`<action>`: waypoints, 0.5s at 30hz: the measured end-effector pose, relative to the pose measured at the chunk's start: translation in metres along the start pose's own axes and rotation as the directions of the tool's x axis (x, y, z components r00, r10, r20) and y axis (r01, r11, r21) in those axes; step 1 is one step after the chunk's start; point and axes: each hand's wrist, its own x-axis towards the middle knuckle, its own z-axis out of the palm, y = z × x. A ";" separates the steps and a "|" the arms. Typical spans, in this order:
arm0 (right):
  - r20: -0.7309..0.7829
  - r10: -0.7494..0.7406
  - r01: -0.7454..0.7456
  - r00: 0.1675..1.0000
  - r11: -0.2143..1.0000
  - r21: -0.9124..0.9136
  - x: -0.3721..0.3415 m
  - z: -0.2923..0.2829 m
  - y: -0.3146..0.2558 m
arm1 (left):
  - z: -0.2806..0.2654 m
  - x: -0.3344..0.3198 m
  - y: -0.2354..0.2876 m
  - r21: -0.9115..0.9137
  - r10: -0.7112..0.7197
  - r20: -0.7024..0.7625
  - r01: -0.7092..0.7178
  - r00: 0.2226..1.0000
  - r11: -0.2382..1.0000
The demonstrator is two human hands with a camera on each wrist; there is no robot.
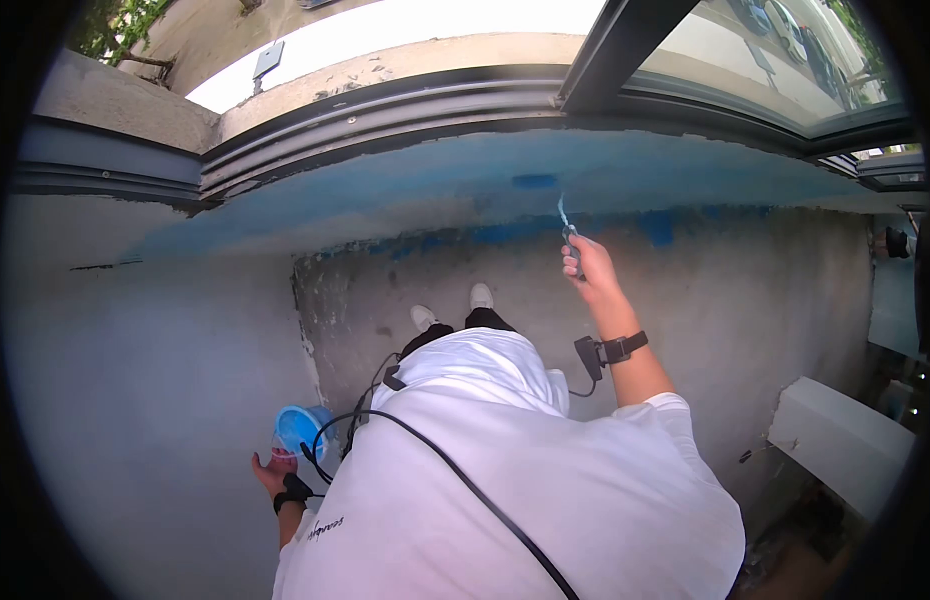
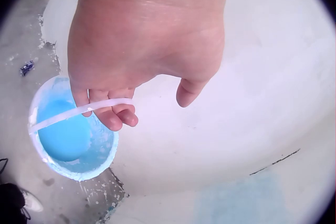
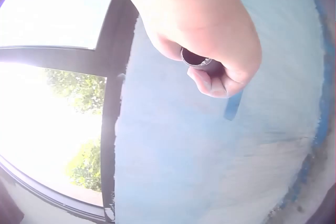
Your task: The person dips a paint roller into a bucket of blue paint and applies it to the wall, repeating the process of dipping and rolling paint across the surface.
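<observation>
Low at the left in the head view, my left hand (image 1: 272, 472) holds a small bucket (image 1: 283, 420) by its bail. In the left wrist view, the curled fingers (image 2: 126, 118) hook the pale plastic bail (image 2: 68, 113), while the thumb stands apart. Light-blue paint (image 2: 65, 134) lies in the bucket, with smears on its inner wall. My right hand (image 1: 591, 268), stretched forward, grips the grey handle (image 1: 572, 255) of a painting tool with a thin, blue-white tip (image 1: 562, 208). That handle's round hollow end (image 3: 195, 58) shows in the right wrist view; the tool's head is mostly hidden there.
Ahead is a wall (image 1: 435, 180) partly coated light blue, with a darker blue patch (image 1: 534, 181). Above it runs a dark window frame (image 1: 385, 97). A black cable (image 1: 465, 480) crosses the white shirt. A white box-like block (image 1: 835, 440) stands at right.
</observation>
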 end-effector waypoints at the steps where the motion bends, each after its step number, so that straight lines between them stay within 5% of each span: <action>1: -0.010 -0.033 0.032 0.999 0.998 -0.047 0.015 0.000 0.010 | 0.003 -0.001 0.000 -0.036 -0.004 0.002 0.004 1.000 0.999; 8: -0.113 0.040 -0.054 0.993 0.991 -0.123 0.130 -0.022 0.059 | 0.032 -0.033 -0.011 -0.111 0.102 0.041 -0.097 0.994 0.989; 13: -0.078 0.060 -0.066 0.995 0.995 -0.078 0.101 -0.038 0.034 | 0.033 -0.033 -0.006 -0.050 0.119 0.216 -0.111 0.969 0.993; 15: -0.061 0.059 -0.063 0.996 0.996 -0.064 0.071 -0.038 0.016 | 0.037 -0.033 -0.007 -0.067 0.127 0.142 -0.119 0.982 0.991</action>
